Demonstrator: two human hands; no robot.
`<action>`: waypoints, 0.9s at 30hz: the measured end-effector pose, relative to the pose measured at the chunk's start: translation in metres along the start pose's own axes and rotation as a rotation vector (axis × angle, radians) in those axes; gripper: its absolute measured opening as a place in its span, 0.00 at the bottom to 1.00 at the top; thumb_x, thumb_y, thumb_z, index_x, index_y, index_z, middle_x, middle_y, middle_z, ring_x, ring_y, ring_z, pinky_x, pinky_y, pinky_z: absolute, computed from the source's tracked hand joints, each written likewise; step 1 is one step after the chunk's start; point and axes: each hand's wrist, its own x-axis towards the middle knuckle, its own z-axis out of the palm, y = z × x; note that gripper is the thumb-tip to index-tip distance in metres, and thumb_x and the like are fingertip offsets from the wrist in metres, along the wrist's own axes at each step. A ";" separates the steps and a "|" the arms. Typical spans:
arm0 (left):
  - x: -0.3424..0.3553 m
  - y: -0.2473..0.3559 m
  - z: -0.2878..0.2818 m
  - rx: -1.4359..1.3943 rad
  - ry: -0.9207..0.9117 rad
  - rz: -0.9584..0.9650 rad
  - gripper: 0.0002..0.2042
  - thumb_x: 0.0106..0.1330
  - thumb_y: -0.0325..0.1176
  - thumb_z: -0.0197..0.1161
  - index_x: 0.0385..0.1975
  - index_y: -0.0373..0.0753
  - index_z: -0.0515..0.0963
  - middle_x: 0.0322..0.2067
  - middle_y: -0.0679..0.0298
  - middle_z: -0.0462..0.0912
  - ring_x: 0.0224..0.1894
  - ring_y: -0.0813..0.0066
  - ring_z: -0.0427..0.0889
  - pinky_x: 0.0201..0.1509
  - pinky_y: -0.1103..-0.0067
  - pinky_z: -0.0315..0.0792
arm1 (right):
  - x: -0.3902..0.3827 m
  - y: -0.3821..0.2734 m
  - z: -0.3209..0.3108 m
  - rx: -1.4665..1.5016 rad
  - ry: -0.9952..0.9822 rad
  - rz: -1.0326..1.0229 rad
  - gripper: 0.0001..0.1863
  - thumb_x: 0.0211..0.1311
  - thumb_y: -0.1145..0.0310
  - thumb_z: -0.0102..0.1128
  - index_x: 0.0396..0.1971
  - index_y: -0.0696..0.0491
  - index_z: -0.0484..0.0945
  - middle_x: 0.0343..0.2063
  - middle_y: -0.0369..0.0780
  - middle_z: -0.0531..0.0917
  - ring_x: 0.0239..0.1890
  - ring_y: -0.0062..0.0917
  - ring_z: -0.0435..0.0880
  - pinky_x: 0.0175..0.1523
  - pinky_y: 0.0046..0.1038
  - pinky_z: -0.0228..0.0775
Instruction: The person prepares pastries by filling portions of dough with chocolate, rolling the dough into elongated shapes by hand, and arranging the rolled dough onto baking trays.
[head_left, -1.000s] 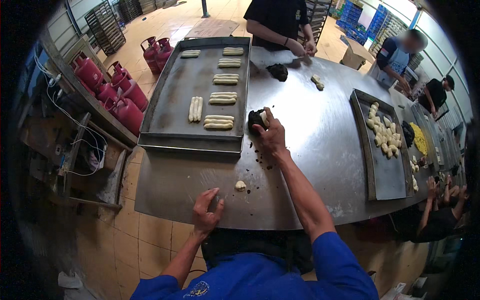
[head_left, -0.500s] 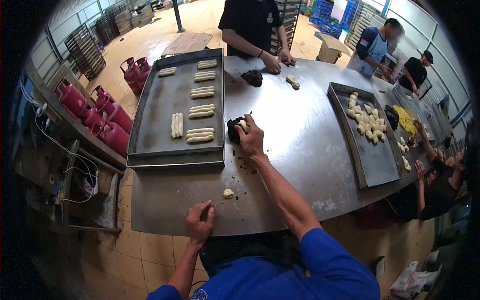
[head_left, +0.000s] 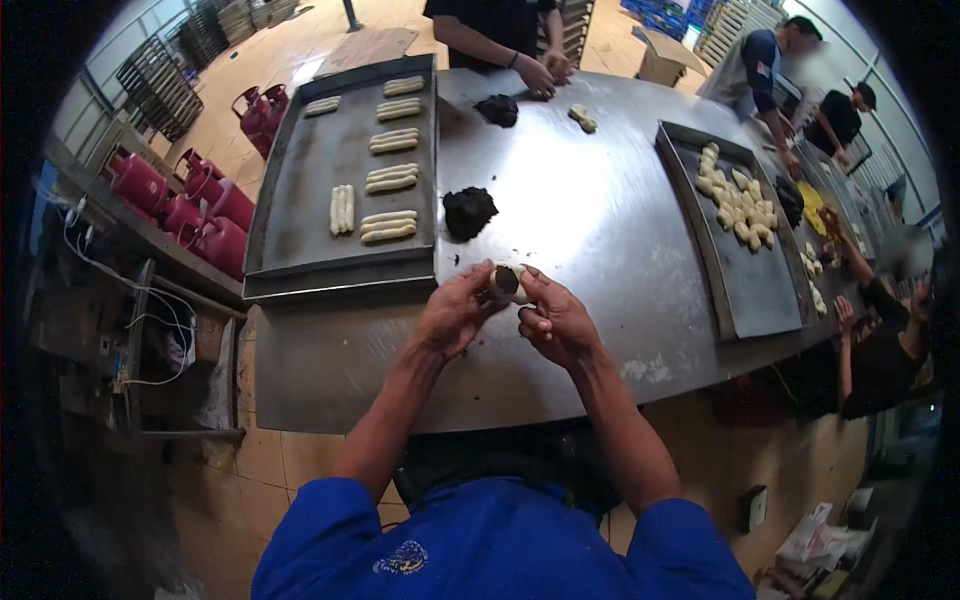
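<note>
Both my hands meet over the near part of the metal table. Between their fingertips is a small pale piece of dough point(head_left: 522, 291) with a dark filling point(head_left: 507, 279) showing in its middle. My left hand point(head_left: 462, 312) grips it from the left, fingers curled around its edge. My right hand point(head_left: 560, 318) pinches the other side, its lower fingers folded in. Just beyond my hands rests a rough, dark lump of filling point(head_left: 469, 213). Left of it stands a large metal tray point(head_left: 290, 235) with several groups of dough strips point(head_left: 388, 225).
A second tray point(head_left: 765, 315) at the right holds a pile of dough pieces point(head_left: 740, 212). Across the metal table point(head_left: 600, 200), a person in black point(head_left: 490, 40) works near another dark lump point(head_left: 497, 110) and a dough piece point(head_left: 582, 118). More people work at the right. Red gas cylinders point(head_left: 215, 245) stand at left.
My right hand has come back from the dark lump with the dough, which now shows dark filling. The left hand has risen from the table's front edge and taken hold of it too.
</note>
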 end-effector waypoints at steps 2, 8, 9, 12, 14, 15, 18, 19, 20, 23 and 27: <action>0.011 -0.014 -0.005 0.123 0.064 0.133 0.28 0.82 0.52 0.48 0.62 0.29 0.72 0.53 0.53 0.82 0.56 0.62 0.81 0.68 0.63 0.72 | 0.006 0.006 -0.021 -0.057 0.115 -0.087 0.17 0.81 0.62 0.51 0.61 0.55 0.73 0.36 0.35 0.83 0.15 0.13 0.70 0.21 0.17 0.62; -0.015 -0.020 0.036 0.311 0.154 0.175 0.19 0.78 0.40 0.60 0.59 0.30 0.77 0.49 0.56 0.86 0.52 0.69 0.86 0.59 0.72 0.80 | -0.015 -0.001 -0.008 -1.525 0.353 -0.737 0.17 0.74 0.62 0.63 0.54 0.56 0.80 0.29 0.39 0.86 0.24 0.22 0.83 0.32 0.27 0.76; -0.016 -0.020 0.037 0.570 0.161 0.222 0.18 0.78 0.39 0.61 0.58 0.31 0.79 0.47 0.56 0.87 0.49 0.70 0.87 0.55 0.74 0.82 | -0.019 -0.004 -0.010 -1.525 0.353 -0.728 0.17 0.74 0.62 0.63 0.54 0.56 0.80 0.29 0.39 0.86 0.24 0.22 0.83 0.32 0.27 0.76; -0.005 -0.010 0.036 0.749 0.131 0.268 0.16 0.75 0.37 0.66 0.52 0.31 0.82 0.44 0.57 0.88 0.42 0.72 0.88 0.47 0.76 0.84 | -0.028 -0.017 -0.006 -1.283 0.175 -0.407 0.17 0.71 0.62 0.64 0.55 0.52 0.80 0.30 0.45 0.86 0.25 0.31 0.86 0.33 0.33 0.78; 0.000 -0.002 0.034 0.819 0.067 0.097 0.16 0.73 0.38 0.68 0.50 0.30 0.83 0.41 0.59 0.88 0.40 0.75 0.88 0.45 0.78 0.83 | -0.034 -0.023 0.002 -1.321 0.233 -0.293 0.15 0.72 0.63 0.63 0.52 0.54 0.81 0.30 0.47 0.86 0.28 0.32 0.86 0.36 0.35 0.78; 0.000 -0.001 0.033 0.813 0.071 0.093 0.16 0.73 0.38 0.68 0.50 0.30 0.83 0.41 0.59 0.88 0.40 0.75 0.88 0.45 0.78 0.83 | -0.038 -0.025 0.006 -1.322 0.232 -0.284 0.15 0.72 0.63 0.63 0.52 0.54 0.81 0.30 0.47 0.86 0.28 0.32 0.86 0.36 0.35 0.78; 0.000 0.001 0.034 0.713 -0.016 0.011 0.17 0.73 0.39 0.68 0.50 0.30 0.83 0.38 0.60 0.88 0.38 0.77 0.87 0.44 0.79 0.82 | -0.051 -0.028 0.004 -1.432 0.188 -0.513 0.13 0.74 0.66 0.60 0.50 0.58 0.83 0.31 0.48 0.86 0.32 0.33 0.87 0.39 0.36 0.79; 0.002 0.003 0.039 0.728 -0.055 -0.030 0.17 0.73 0.39 0.68 0.50 0.30 0.83 0.39 0.60 0.89 0.39 0.75 0.88 0.46 0.77 0.82 | -0.049 -0.034 -0.005 -1.446 0.142 -0.464 0.14 0.73 0.66 0.62 0.51 0.58 0.83 0.31 0.44 0.87 0.34 0.28 0.86 0.40 0.32 0.79; 0.005 0.004 0.044 0.741 -0.095 -0.071 0.17 0.73 0.40 0.67 0.50 0.31 0.83 0.39 0.59 0.89 0.39 0.73 0.88 0.48 0.75 0.83 | -0.049 -0.039 -0.012 -1.457 0.097 -0.413 0.16 0.72 0.65 0.64 0.53 0.59 0.83 0.31 0.41 0.87 0.35 0.22 0.86 0.40 0.28 0.80; 0.017 0.007 0.047 0.914 -0.215 -0.224 0.18 0.73 0.42 0.68 0.49 0.31 0.84 0.38 0.58 0.89 0.40 0.72 0.89 0.49 0.74 0.83 | -0.055 -0.054 -0.017 -1.433 0.136 -0.114 0.16 0.71 0.64 0.65 0.51 0.59 0.84 0.32 0.42 0.89 0.37 0.23 0.87 0.41 0.28 0.81; 0.068 -0.018 0.047 1.484 -0.237 -0.318 0.17 0.68 0.41 0.72 0.47 0.34 0.85 0.38 0.56 0.89 0.38 0.69 0.88 0.44 0.71 0.81 | -0.022 -0.067 -0.076 -1.391 0.207 0.318 0.17 0.65 0.59 0.71 0.42 0.58 0.86 0.38 0.46 0.89 0.39 0.28 0.88 0.42 0.33 0.80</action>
